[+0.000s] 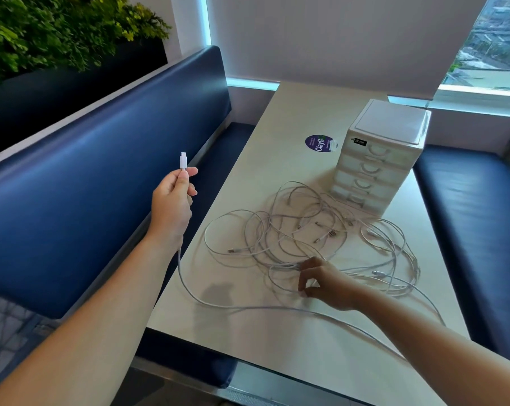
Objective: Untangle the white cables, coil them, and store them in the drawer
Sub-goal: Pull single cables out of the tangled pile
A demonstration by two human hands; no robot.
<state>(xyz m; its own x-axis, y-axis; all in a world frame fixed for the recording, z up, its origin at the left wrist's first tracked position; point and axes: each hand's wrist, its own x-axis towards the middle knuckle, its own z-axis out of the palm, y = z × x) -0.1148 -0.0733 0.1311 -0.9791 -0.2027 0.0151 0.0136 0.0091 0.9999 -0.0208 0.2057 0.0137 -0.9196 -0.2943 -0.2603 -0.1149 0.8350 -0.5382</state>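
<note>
A tangle of white cables (300,232) lies spread on the white table (265,341). My left hand (173,200) is raised left of the table edge and pinches one cable just below its white plug (183,160), which points up. That cable (218,304) hangs from the hand and runs across the table's front toward the right edge. My right hand (324,281) sits low on the near side of the tangle, fingers curled and pinching some cable strands. A small white drawer unit (379,159) with several shut drawers stands behind the tangle.
A round purple sticker (319,143) is on the table left of the drawer unit. Dark blue benches flank the table, one on the left (101,183) and one on the right (470,224). A window with a blind is behind, and plants sit at the upper left.
</note>
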